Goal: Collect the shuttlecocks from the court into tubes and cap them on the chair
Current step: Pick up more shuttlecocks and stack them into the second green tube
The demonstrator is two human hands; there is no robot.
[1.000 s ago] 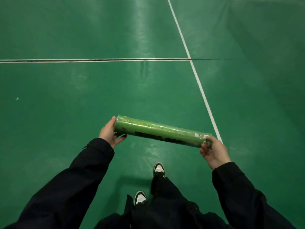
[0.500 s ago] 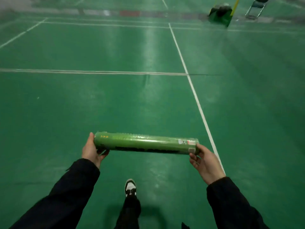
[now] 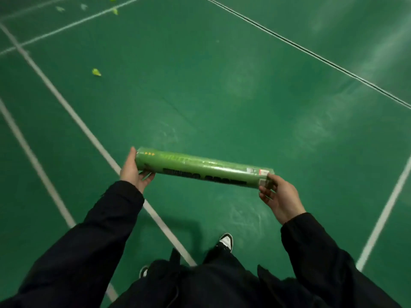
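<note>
Green court (image 3: 222,85), one tube held level above it.
Green tube (image 3: 203,170) spans both hands: left hand (image 3: 133,172) cups its end, fingers curled beneath; right hand (image 3: 280,196) pinches the other end. Yellow-green shuttlecock (image 3: 96,72) lies on the floor, well apart, far left.

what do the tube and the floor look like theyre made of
Tube: probably cardboard under glossy clear film, judging by wrinkled highlights over the print. Floor: looks like a smooth green vinyl or rubber mat, with soft sheen, scuffs and a dark seam.
</note>
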